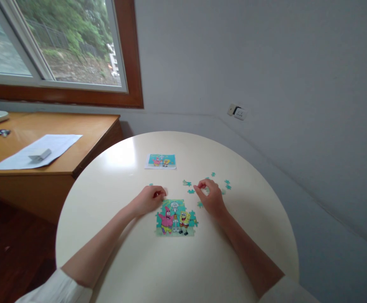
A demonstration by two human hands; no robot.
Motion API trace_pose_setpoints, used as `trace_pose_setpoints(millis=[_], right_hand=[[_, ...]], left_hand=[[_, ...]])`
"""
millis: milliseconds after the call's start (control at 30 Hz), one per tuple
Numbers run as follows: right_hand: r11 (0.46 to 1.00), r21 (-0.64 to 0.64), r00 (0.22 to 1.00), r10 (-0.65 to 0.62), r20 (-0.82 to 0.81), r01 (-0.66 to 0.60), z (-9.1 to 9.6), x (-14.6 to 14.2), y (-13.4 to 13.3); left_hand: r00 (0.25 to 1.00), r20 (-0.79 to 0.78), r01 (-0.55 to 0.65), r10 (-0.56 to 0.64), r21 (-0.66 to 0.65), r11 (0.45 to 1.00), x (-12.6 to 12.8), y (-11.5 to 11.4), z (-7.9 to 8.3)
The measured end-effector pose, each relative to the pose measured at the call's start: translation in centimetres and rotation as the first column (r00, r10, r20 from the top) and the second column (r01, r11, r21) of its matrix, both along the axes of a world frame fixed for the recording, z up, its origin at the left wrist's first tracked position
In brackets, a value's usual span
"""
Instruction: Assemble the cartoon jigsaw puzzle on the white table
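Observation:
A partly joined jigsaw puzzle (175, 219) with cartoon figures on a teal ground lies flat on the round white table (132, 261). Just off its upper left corner is my left hand (150, 199), fingers curled and closed; whatever they may hold is hidden. My right hand (211, 197) hovers among loose teal pieces to the upper right, thumb and forefinger pinched together, and anything between them is too small to name. A pair of puzzle pieces (187, 183) and a single puzzle piece (191, 191) lie left of its fingertips. More loose pieces (228, 184) are scattered beyond it.
A printed picture card (161, 161) of the same scene lies farther back on the table. At left stands a wooden desk (101, 126) with a paper sheet (58, 145) and a small grey-white object (40, 155). A wall socket (240, 112) is behind.

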State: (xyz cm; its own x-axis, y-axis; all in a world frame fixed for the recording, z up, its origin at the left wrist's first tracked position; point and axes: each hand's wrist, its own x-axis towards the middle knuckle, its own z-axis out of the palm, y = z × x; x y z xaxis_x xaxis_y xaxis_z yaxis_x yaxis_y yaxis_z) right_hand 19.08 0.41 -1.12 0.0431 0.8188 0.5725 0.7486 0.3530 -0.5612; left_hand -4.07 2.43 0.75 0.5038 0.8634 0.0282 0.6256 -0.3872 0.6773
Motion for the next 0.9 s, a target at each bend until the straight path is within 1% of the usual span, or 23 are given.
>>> trace_pose_setpoints(millis=[233, 400, 567, 733, 900], right_hand=[[0.985, 0.02, 0.982, -0.167, -0.085, 0.169, -0.6, 2.4, 0.9], [0.966, 0.008, 0.956, -0.256, -0.142, 0.26, -0.2, 3.7, 1.0], [0.933, 0.034, 0.919, -0.344, -0.194, 0.357, -0.1, 5.1, 1.3], [0.918, 0.045, 0.894, -0.373, -0.247, 0.395, -0.3, 5.9, 1.6], [0.922, -0.004, 0.882, -0.373, -0.287, 0.388, 0.0, 5.8, 1.4]], left_hand=[[0.998, 0.016, -0.066, 0.066, 0.007, 0.998, 0.0, -0.1, 0.2], [0.995, 0.083, -0.052, 0.058, -0.071, 0.996, -0.2, 0.0, 0.0], [0.993, 0.1, -0.058, 0.066, -0.08, 0.995, -0.3, 0.0, -0.3], [0.994, 0.081, -0.066, 0.073, -0.082, 0.994, -0.2, -0.1, -0.1], [0.994, 0.088, -0.064, 0.072, -0.088, 0.994, -0.3, 0.1, -0.5]])
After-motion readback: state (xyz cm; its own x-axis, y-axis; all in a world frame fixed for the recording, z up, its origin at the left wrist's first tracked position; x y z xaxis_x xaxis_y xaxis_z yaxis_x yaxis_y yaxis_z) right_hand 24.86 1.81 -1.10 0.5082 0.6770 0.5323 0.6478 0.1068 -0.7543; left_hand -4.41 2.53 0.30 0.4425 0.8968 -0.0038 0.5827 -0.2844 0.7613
